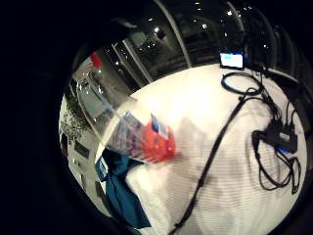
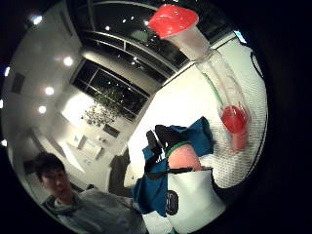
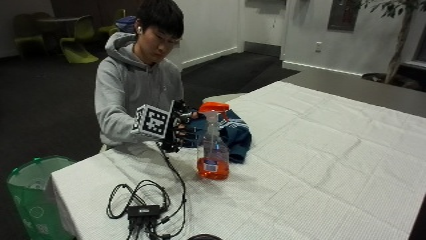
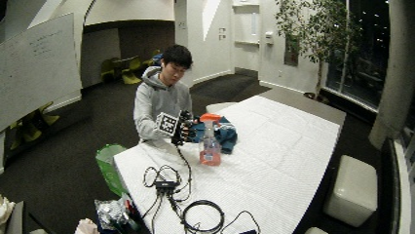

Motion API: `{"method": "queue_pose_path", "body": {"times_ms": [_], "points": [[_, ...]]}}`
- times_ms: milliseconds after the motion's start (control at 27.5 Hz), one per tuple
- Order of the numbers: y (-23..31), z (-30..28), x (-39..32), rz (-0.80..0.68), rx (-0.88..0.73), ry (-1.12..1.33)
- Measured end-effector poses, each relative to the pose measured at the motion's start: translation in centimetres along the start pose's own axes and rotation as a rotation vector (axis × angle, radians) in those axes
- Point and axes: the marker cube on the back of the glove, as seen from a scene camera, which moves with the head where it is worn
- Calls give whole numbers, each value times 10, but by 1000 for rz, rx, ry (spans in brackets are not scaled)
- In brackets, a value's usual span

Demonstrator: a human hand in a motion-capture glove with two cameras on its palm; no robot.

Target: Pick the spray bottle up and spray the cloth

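Gloved right hand (image 3: 178,131), grip unclear, beside upright spray bottle (image 3: 212,150), nozzle up.

A long table (image 4: 285,146) under a white ribbed cover stands on dark carpet (image 4: 71,180). A whiteboard (image 4: 35,63) leans at the left wall, yellow-green chairs (image 4: 126,68) sit behind, and a potted tree (image 4: 317,34) stands by dark windows (image 4: 369,44)

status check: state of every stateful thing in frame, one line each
spray bottle: upright on the table, orange liquid low in it, not lifted
gloved right hand: beside the bottle's neck, grip cannot be told
cloth: bunched on the table behind the bottle
table: covered with a white cloth
cables: loose on the table near its edge
green bin: on the floor beside the table
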Motion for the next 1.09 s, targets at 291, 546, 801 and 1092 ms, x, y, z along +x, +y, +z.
{"method": "queue_pose_path", "body": {"times_ms": [291, 546, 801, 1092], "points": [[-23, 23, 8, 113, -33, -111], [-38, 36, 10, 184, -50, -184], [-49, 43, 11, 222, -64, -199], [-53, 44, 6, 268, -67, -237]]}}
